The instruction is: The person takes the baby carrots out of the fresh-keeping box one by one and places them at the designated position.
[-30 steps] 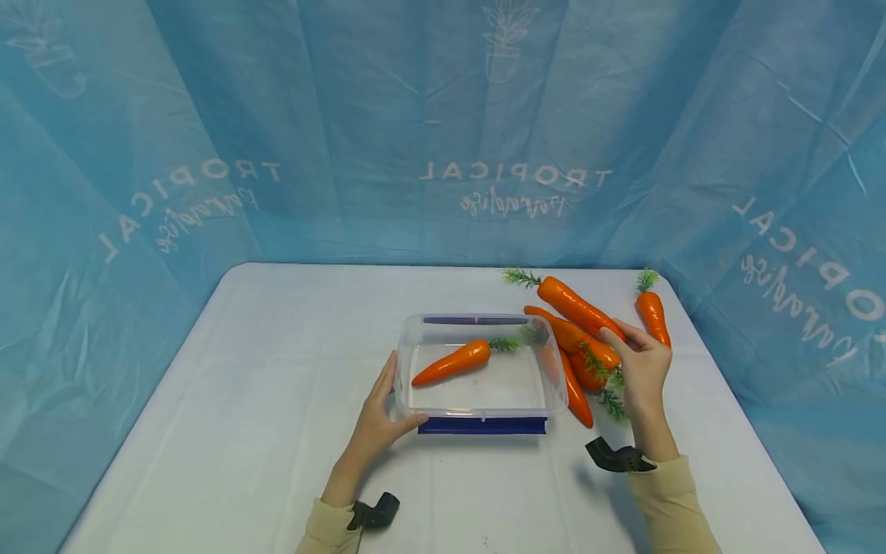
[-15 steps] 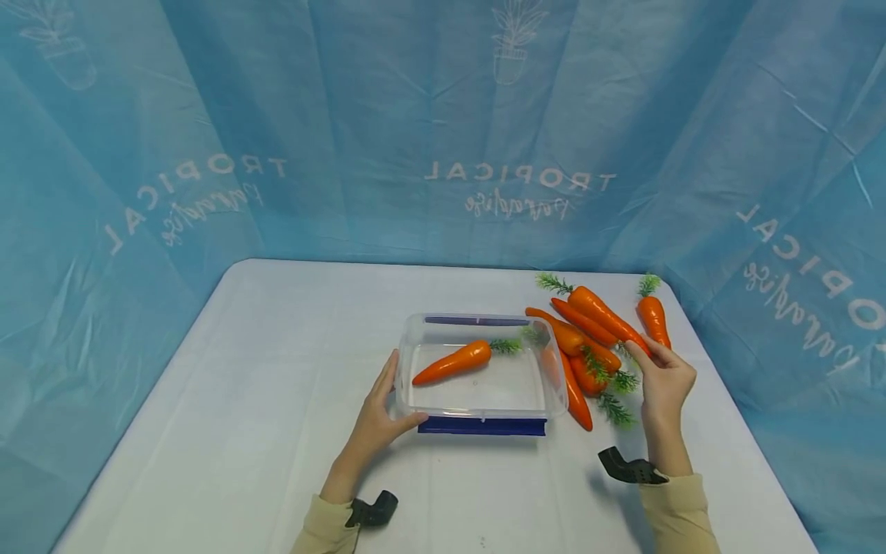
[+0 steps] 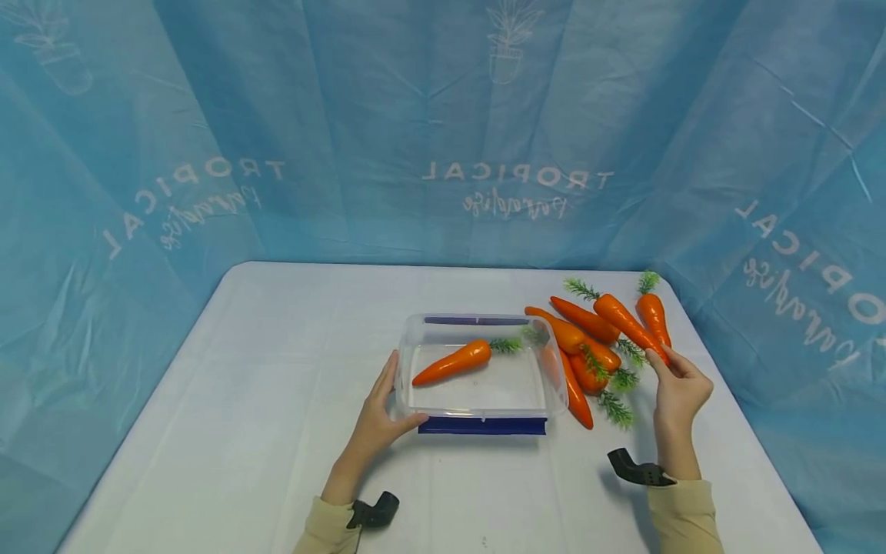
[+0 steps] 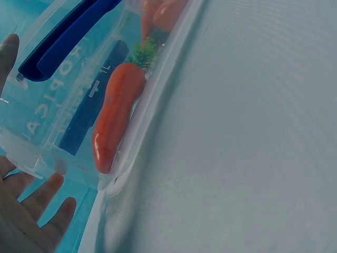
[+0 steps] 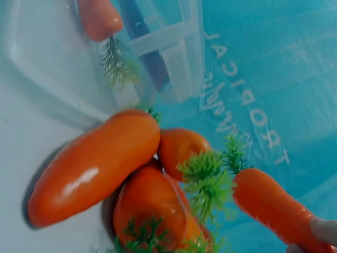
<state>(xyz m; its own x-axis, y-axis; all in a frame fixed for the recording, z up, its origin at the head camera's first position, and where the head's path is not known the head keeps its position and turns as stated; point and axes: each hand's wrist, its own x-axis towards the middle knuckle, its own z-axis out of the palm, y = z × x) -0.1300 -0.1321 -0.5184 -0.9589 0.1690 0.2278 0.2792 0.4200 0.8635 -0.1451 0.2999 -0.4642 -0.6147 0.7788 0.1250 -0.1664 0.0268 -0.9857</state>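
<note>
A clear plastic box (image 3: 477, 413) with blue side clips stands mid-table, without a lid. One orange carrot (image 3: 453, 363) with a green top lies inside it, its tip to the left. My left hand (image 3: 375, 422) rests against the box's left side and front corner, fingers straight and spread in the left wrist view. My right hand (image 3: 681, 391) pinches another carrot (image 3: 626, 322) by its thin tip, the leafy end pointing away to the back left. In the right wrist view the thumb (image 5: 322, 231) presses on that carrot. Several carrots (image 3: 580, 400) lie heaped beside the box's right side.
A separate carrot (image 3: 652, 314) lies near the back right corner of the white-covered table (image 3: 277, 369), just behind the held one. Blue printed curtain (image 3: 374, 208) hangs behind and along both sides. Black wrist cameras (image 3: 374, 511) are strapped to both wrists.
My right hand has moved right and slightly nearer with the carrot in its fingers, away from the heap, uncovering a carrot at the heap's back. My left hand and the box stay put.
</note>
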